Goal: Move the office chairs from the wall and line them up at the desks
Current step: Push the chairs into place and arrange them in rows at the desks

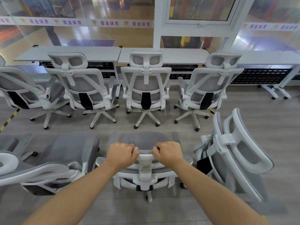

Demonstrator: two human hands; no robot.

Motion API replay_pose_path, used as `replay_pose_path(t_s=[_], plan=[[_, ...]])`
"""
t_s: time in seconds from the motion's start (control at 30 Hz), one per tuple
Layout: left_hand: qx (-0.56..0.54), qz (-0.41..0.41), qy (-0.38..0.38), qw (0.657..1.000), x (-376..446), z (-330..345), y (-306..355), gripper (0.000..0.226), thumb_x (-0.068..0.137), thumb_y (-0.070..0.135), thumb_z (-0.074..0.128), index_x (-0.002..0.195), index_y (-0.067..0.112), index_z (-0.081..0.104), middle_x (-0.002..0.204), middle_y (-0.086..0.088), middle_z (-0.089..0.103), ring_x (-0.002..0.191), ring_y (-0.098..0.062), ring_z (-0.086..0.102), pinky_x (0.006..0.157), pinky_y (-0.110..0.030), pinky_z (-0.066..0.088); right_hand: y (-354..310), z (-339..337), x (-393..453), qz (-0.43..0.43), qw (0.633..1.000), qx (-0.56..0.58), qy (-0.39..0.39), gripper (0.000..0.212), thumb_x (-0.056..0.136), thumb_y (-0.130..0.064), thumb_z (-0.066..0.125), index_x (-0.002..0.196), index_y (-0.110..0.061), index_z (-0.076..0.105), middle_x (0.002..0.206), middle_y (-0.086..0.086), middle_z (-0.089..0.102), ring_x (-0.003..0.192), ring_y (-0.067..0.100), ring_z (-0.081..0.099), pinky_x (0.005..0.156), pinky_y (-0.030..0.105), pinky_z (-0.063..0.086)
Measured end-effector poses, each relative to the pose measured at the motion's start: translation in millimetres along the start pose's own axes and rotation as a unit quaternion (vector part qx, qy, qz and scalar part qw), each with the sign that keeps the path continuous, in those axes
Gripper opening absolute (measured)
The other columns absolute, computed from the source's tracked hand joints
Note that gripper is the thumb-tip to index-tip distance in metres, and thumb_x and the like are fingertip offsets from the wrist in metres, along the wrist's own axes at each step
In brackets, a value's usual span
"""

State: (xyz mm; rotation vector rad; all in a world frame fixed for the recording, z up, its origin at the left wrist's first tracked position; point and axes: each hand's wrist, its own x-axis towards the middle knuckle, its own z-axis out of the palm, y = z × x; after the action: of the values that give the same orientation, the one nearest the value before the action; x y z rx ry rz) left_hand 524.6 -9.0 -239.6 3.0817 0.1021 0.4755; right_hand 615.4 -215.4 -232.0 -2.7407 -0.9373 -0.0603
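A white-framed office chair (pixel 145 172) with a grey mesh seat stands right below me, its back toward me. My left hand (pixel 121 153) grips the left end of its headrest and my right hand (pixel 169 152) grips the right end, fingers curled over the top. Ahead, three matching chairs (pixel 146 88) stand in a row with their backs to me, facing the long grey desks (pixel 69 53) along the glass wall. A further chair (pixel 24 93) stands at the far left, turned sideways.
Another chair (pixel 53 161) sits close on my left and one (pixel 235 153) close on my right, flanking the held chair. Yellow-black floor tape (pixel 9 120) runs at the left. Desk legs on castors (pixel 276 93) stand at the right. Grey wood floor lies between the rows.
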Motion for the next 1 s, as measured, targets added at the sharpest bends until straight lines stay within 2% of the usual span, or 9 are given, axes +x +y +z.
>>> replay_pose_path(t_s=[0.1, 0.27, 0.43, 0.6, 0.73, 0.9, 1.0], plan=[[-0.003, -0.003, 0.003, 1.0, -0.4, -0.2, -1.0, 0.043, 0.087, 0.037, 0.038, 0.049, 0.019, 0.046, 0.04, 0.005, 0.035, 0.037, -0.017, 0.022, 0.048, -0.017, 0.006, -0.6, 0.8, 0.6, 0.005, 1.0, -0.002, -0.001, 0.044, 0.083, -0.046, 0.026, 0.053, -0.017, 0.04, 0.044, -0.004, 0.035, 0.043, 0.015, 0.032, 0.045, 0.026, 0.02], [-0.008, -0.001, -0.005, 1.0, 1.3, 2.8, -3.4, 0.043, 0.089, 0.038, 0.037, 0.05, 0.02, 0.044, 0.043, 0.007, 0.027, 0.036, -0.018, 0.026, 0.045, -0.019, 0.014, 0.2, 1.9, 1.2, 0.011, 1.0, -0.006, -0.005, 0.044, 0.085, -0.045, 0.029, 0.053, -0.017, 0.039, 0.043, -0.004, 0.033, 0.043, 0.015, 0.033, 0.046, 0.026, 0.02], [-0.005, 0.002, -0.01, 1.0, -0.1, 4.6, -4.8, 0.044, 0.09, 0.038, 0.037, 0.051, 0.019, 0.045, 0.042, 0.006, 0.032, 0.036, -0.018, 0.027, 0.045, -0.02, 0.013, -0.7, 1.1, 1.3, 0.005, 1.0, -0.012, -0.004, 0.043, 0.086, -0.044, 0.032, 0.055, -0.017, 0.041, 0.045, -0.004, 0.036, 0.044, 0.015, 0.035, 0.045, 0.026, 0.021], [-0.006, 0.009, -0.013, 1.0, 1.8, 6.3, -6.1, 0.043, 0.089, 0.038, 0.038, 0.051, 0.019, 0.045, 0.041, 0.003, 0.039, 0.035, -0.019, 0.031, 0.044, -0.02, 0.016, -0.9, 1.6, 1.8, 0.005, 1.0, -0.006, 0.002, 0.048, 0.084, -0.048, 0.022, 0.056, -0.016, 0.044, 0.047, -0.003, 0.039, 0.046, 0.017, 0.038, 0.045, 0.026, 0.023], [-0.008, 0.011, -0.013, 1.0, 1.4, 6.3, -7.7, 0.044, 0.09, 0.038, 0.038, 0.051, 0.019, 0.046, 0.041, 0.003, 0.039, 0.035, -0.019, 0.032, 0.045, -0.02, 0.015, -1.5, 1.4, 1.9, -0.001, 1.0, -0.005, 0.005, 0.048, 0.084, -0.048, 0.021, 0.056, -0.017, 0.044, 0.047, -0.004, 0.039, 0.045, 0.016, 0.037, 0.045, 0.026, 0.023], [-0.007, 0.012, -0.012, 1.0, 1.5, 6.9, -9.0, 0.044, 0.09, 0.039, 0.038, 0.052, 0.019, 0.047, 0.042, 0.002, 0.04, 0.035, -0.02, 0.036, 0.045, -0.02, 0.015, -1.6, 2.2, 1.2, 0.003, 1.0, 0.0, 0.001, 0.05, 0.084, -0.049, 0.021, 0.058, -0.017, 0.049, 0.05, -0.003, 0.046, 0.047, 0.016, 0.041, 0.047, 0.027, 0.031], [-0.011, 0.016, -0.007, 1.0, 1.0, 6.5, -9.3, 0.044, 0.09, 0.039, 0.038, 0.052, 0.019, 0.047, 0.042, 0.003, 0.04, 0.035, -0.02, 0.036, 0.044, -0.02, 0.017, -2.0, 3.7, 1.0, 0.005, 1.0, 0.002, 0.001, 0.049, 0.084, -0.048, 0.022, 0.057, -0.017, 0.047, 0.049, -0.003, 0.046, 0.045, 0.016, 0.039, 0.046, 0.026, 0.028]])
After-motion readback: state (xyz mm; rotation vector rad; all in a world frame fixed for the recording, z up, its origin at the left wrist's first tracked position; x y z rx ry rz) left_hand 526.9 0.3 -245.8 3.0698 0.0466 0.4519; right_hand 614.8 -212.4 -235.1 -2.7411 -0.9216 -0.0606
